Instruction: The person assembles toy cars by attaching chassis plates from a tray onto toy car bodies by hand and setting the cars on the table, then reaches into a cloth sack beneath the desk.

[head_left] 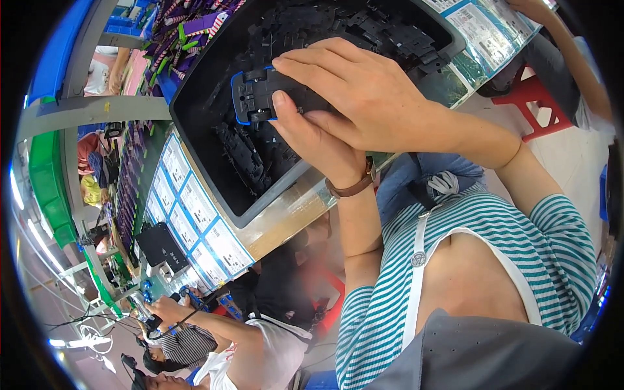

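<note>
One blue-edged wheeled chassis (pixel 261 96), left hand (pixel 318 140) and right hand (pixel 365 84) gripping it, over the bin (pixel 276 195), black parts (pixel 305 29) heaped inside!

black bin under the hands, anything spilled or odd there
Nothing stands out: the black parts lie jumbled but inside the bin, none visibly over its rim; the held blue-edged wheeled piece shows no plain damage.

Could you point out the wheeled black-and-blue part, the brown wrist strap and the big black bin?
Wheeled black-and-blue part (pixel 253 96): head view, on its exposed end.
Brown wrist strap (pixel 351 190): head view, on the band.
Big black bin (pixel 276 194): head view, on its near rim.
</note>
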The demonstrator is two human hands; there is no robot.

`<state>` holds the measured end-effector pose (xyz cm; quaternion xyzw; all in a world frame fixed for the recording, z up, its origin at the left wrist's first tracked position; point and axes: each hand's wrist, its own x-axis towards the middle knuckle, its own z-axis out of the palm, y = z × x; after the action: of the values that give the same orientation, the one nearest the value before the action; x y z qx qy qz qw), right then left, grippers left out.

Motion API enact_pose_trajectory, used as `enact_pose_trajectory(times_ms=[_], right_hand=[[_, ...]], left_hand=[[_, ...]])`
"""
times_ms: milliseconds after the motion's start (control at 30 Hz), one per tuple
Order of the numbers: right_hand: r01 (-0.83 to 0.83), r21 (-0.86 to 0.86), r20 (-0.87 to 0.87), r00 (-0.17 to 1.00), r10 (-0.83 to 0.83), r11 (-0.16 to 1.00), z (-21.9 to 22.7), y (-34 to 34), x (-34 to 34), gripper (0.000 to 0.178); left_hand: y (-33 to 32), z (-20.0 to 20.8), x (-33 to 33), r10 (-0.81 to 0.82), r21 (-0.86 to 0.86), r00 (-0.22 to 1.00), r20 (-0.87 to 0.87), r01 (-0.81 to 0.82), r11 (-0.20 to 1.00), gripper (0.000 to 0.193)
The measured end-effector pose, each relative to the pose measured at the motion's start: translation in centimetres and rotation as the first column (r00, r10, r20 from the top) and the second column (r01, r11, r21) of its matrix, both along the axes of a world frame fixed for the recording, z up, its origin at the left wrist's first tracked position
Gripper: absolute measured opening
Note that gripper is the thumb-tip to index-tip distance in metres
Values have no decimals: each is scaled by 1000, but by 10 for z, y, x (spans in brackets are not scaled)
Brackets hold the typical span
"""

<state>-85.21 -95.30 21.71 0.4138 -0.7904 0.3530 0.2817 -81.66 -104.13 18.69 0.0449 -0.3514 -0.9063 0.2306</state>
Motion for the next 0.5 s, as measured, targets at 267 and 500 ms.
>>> enact_pose_trajectory(times_ms=[267, 500], right_hand=[[-102, -555, 636, 588, 500, 826, -15, 32, -8, 47], [-138, -701, 609, 394, 688, 699, -18, 31, 0, 38]], left_hand=[[9, 10, -2, 211, -99, 971, -109, -222, 970, 51], [13, 18, 2, 239, -265, 962, -134, -267, 927, 56]])
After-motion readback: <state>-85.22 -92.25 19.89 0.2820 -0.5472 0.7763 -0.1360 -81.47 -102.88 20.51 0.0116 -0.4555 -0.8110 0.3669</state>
